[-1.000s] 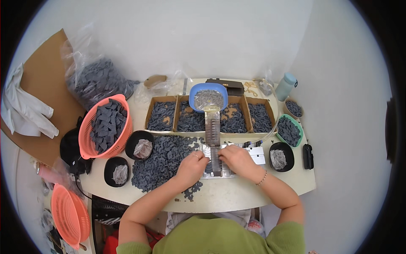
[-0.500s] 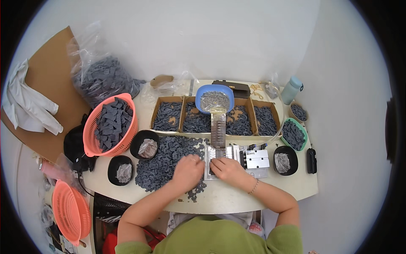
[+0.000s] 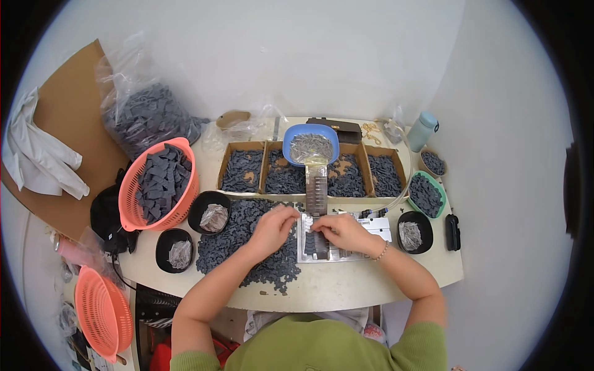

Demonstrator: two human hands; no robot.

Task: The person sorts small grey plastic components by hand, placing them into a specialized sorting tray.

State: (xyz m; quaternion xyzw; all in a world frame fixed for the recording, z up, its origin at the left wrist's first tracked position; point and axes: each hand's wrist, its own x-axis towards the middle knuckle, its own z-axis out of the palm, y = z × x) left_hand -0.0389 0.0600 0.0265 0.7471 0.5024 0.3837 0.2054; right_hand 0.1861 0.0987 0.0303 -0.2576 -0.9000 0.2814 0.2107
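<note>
Two-handed, we bend our right fingers (image 3: 329,225) over the metal fixture (image 3: 339,255), our left fingers (image 3: 285,216) just beside it; whether either grips, we cannot tell. Grey pieces (image 3: 221,240) heap below the left, likely for easy reach.

Left head-worn fisheye, looking down over the green shirt (image 3: 297,349) onto the white worktable (image 3: 334,285), far enough back that the wall (image 3: 297,62) behind fits in too.

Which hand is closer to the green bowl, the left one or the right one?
Right. The right hand is at the metal fixture, left of the green bowl; the left hand is farther left, over the grey pile.
</note>
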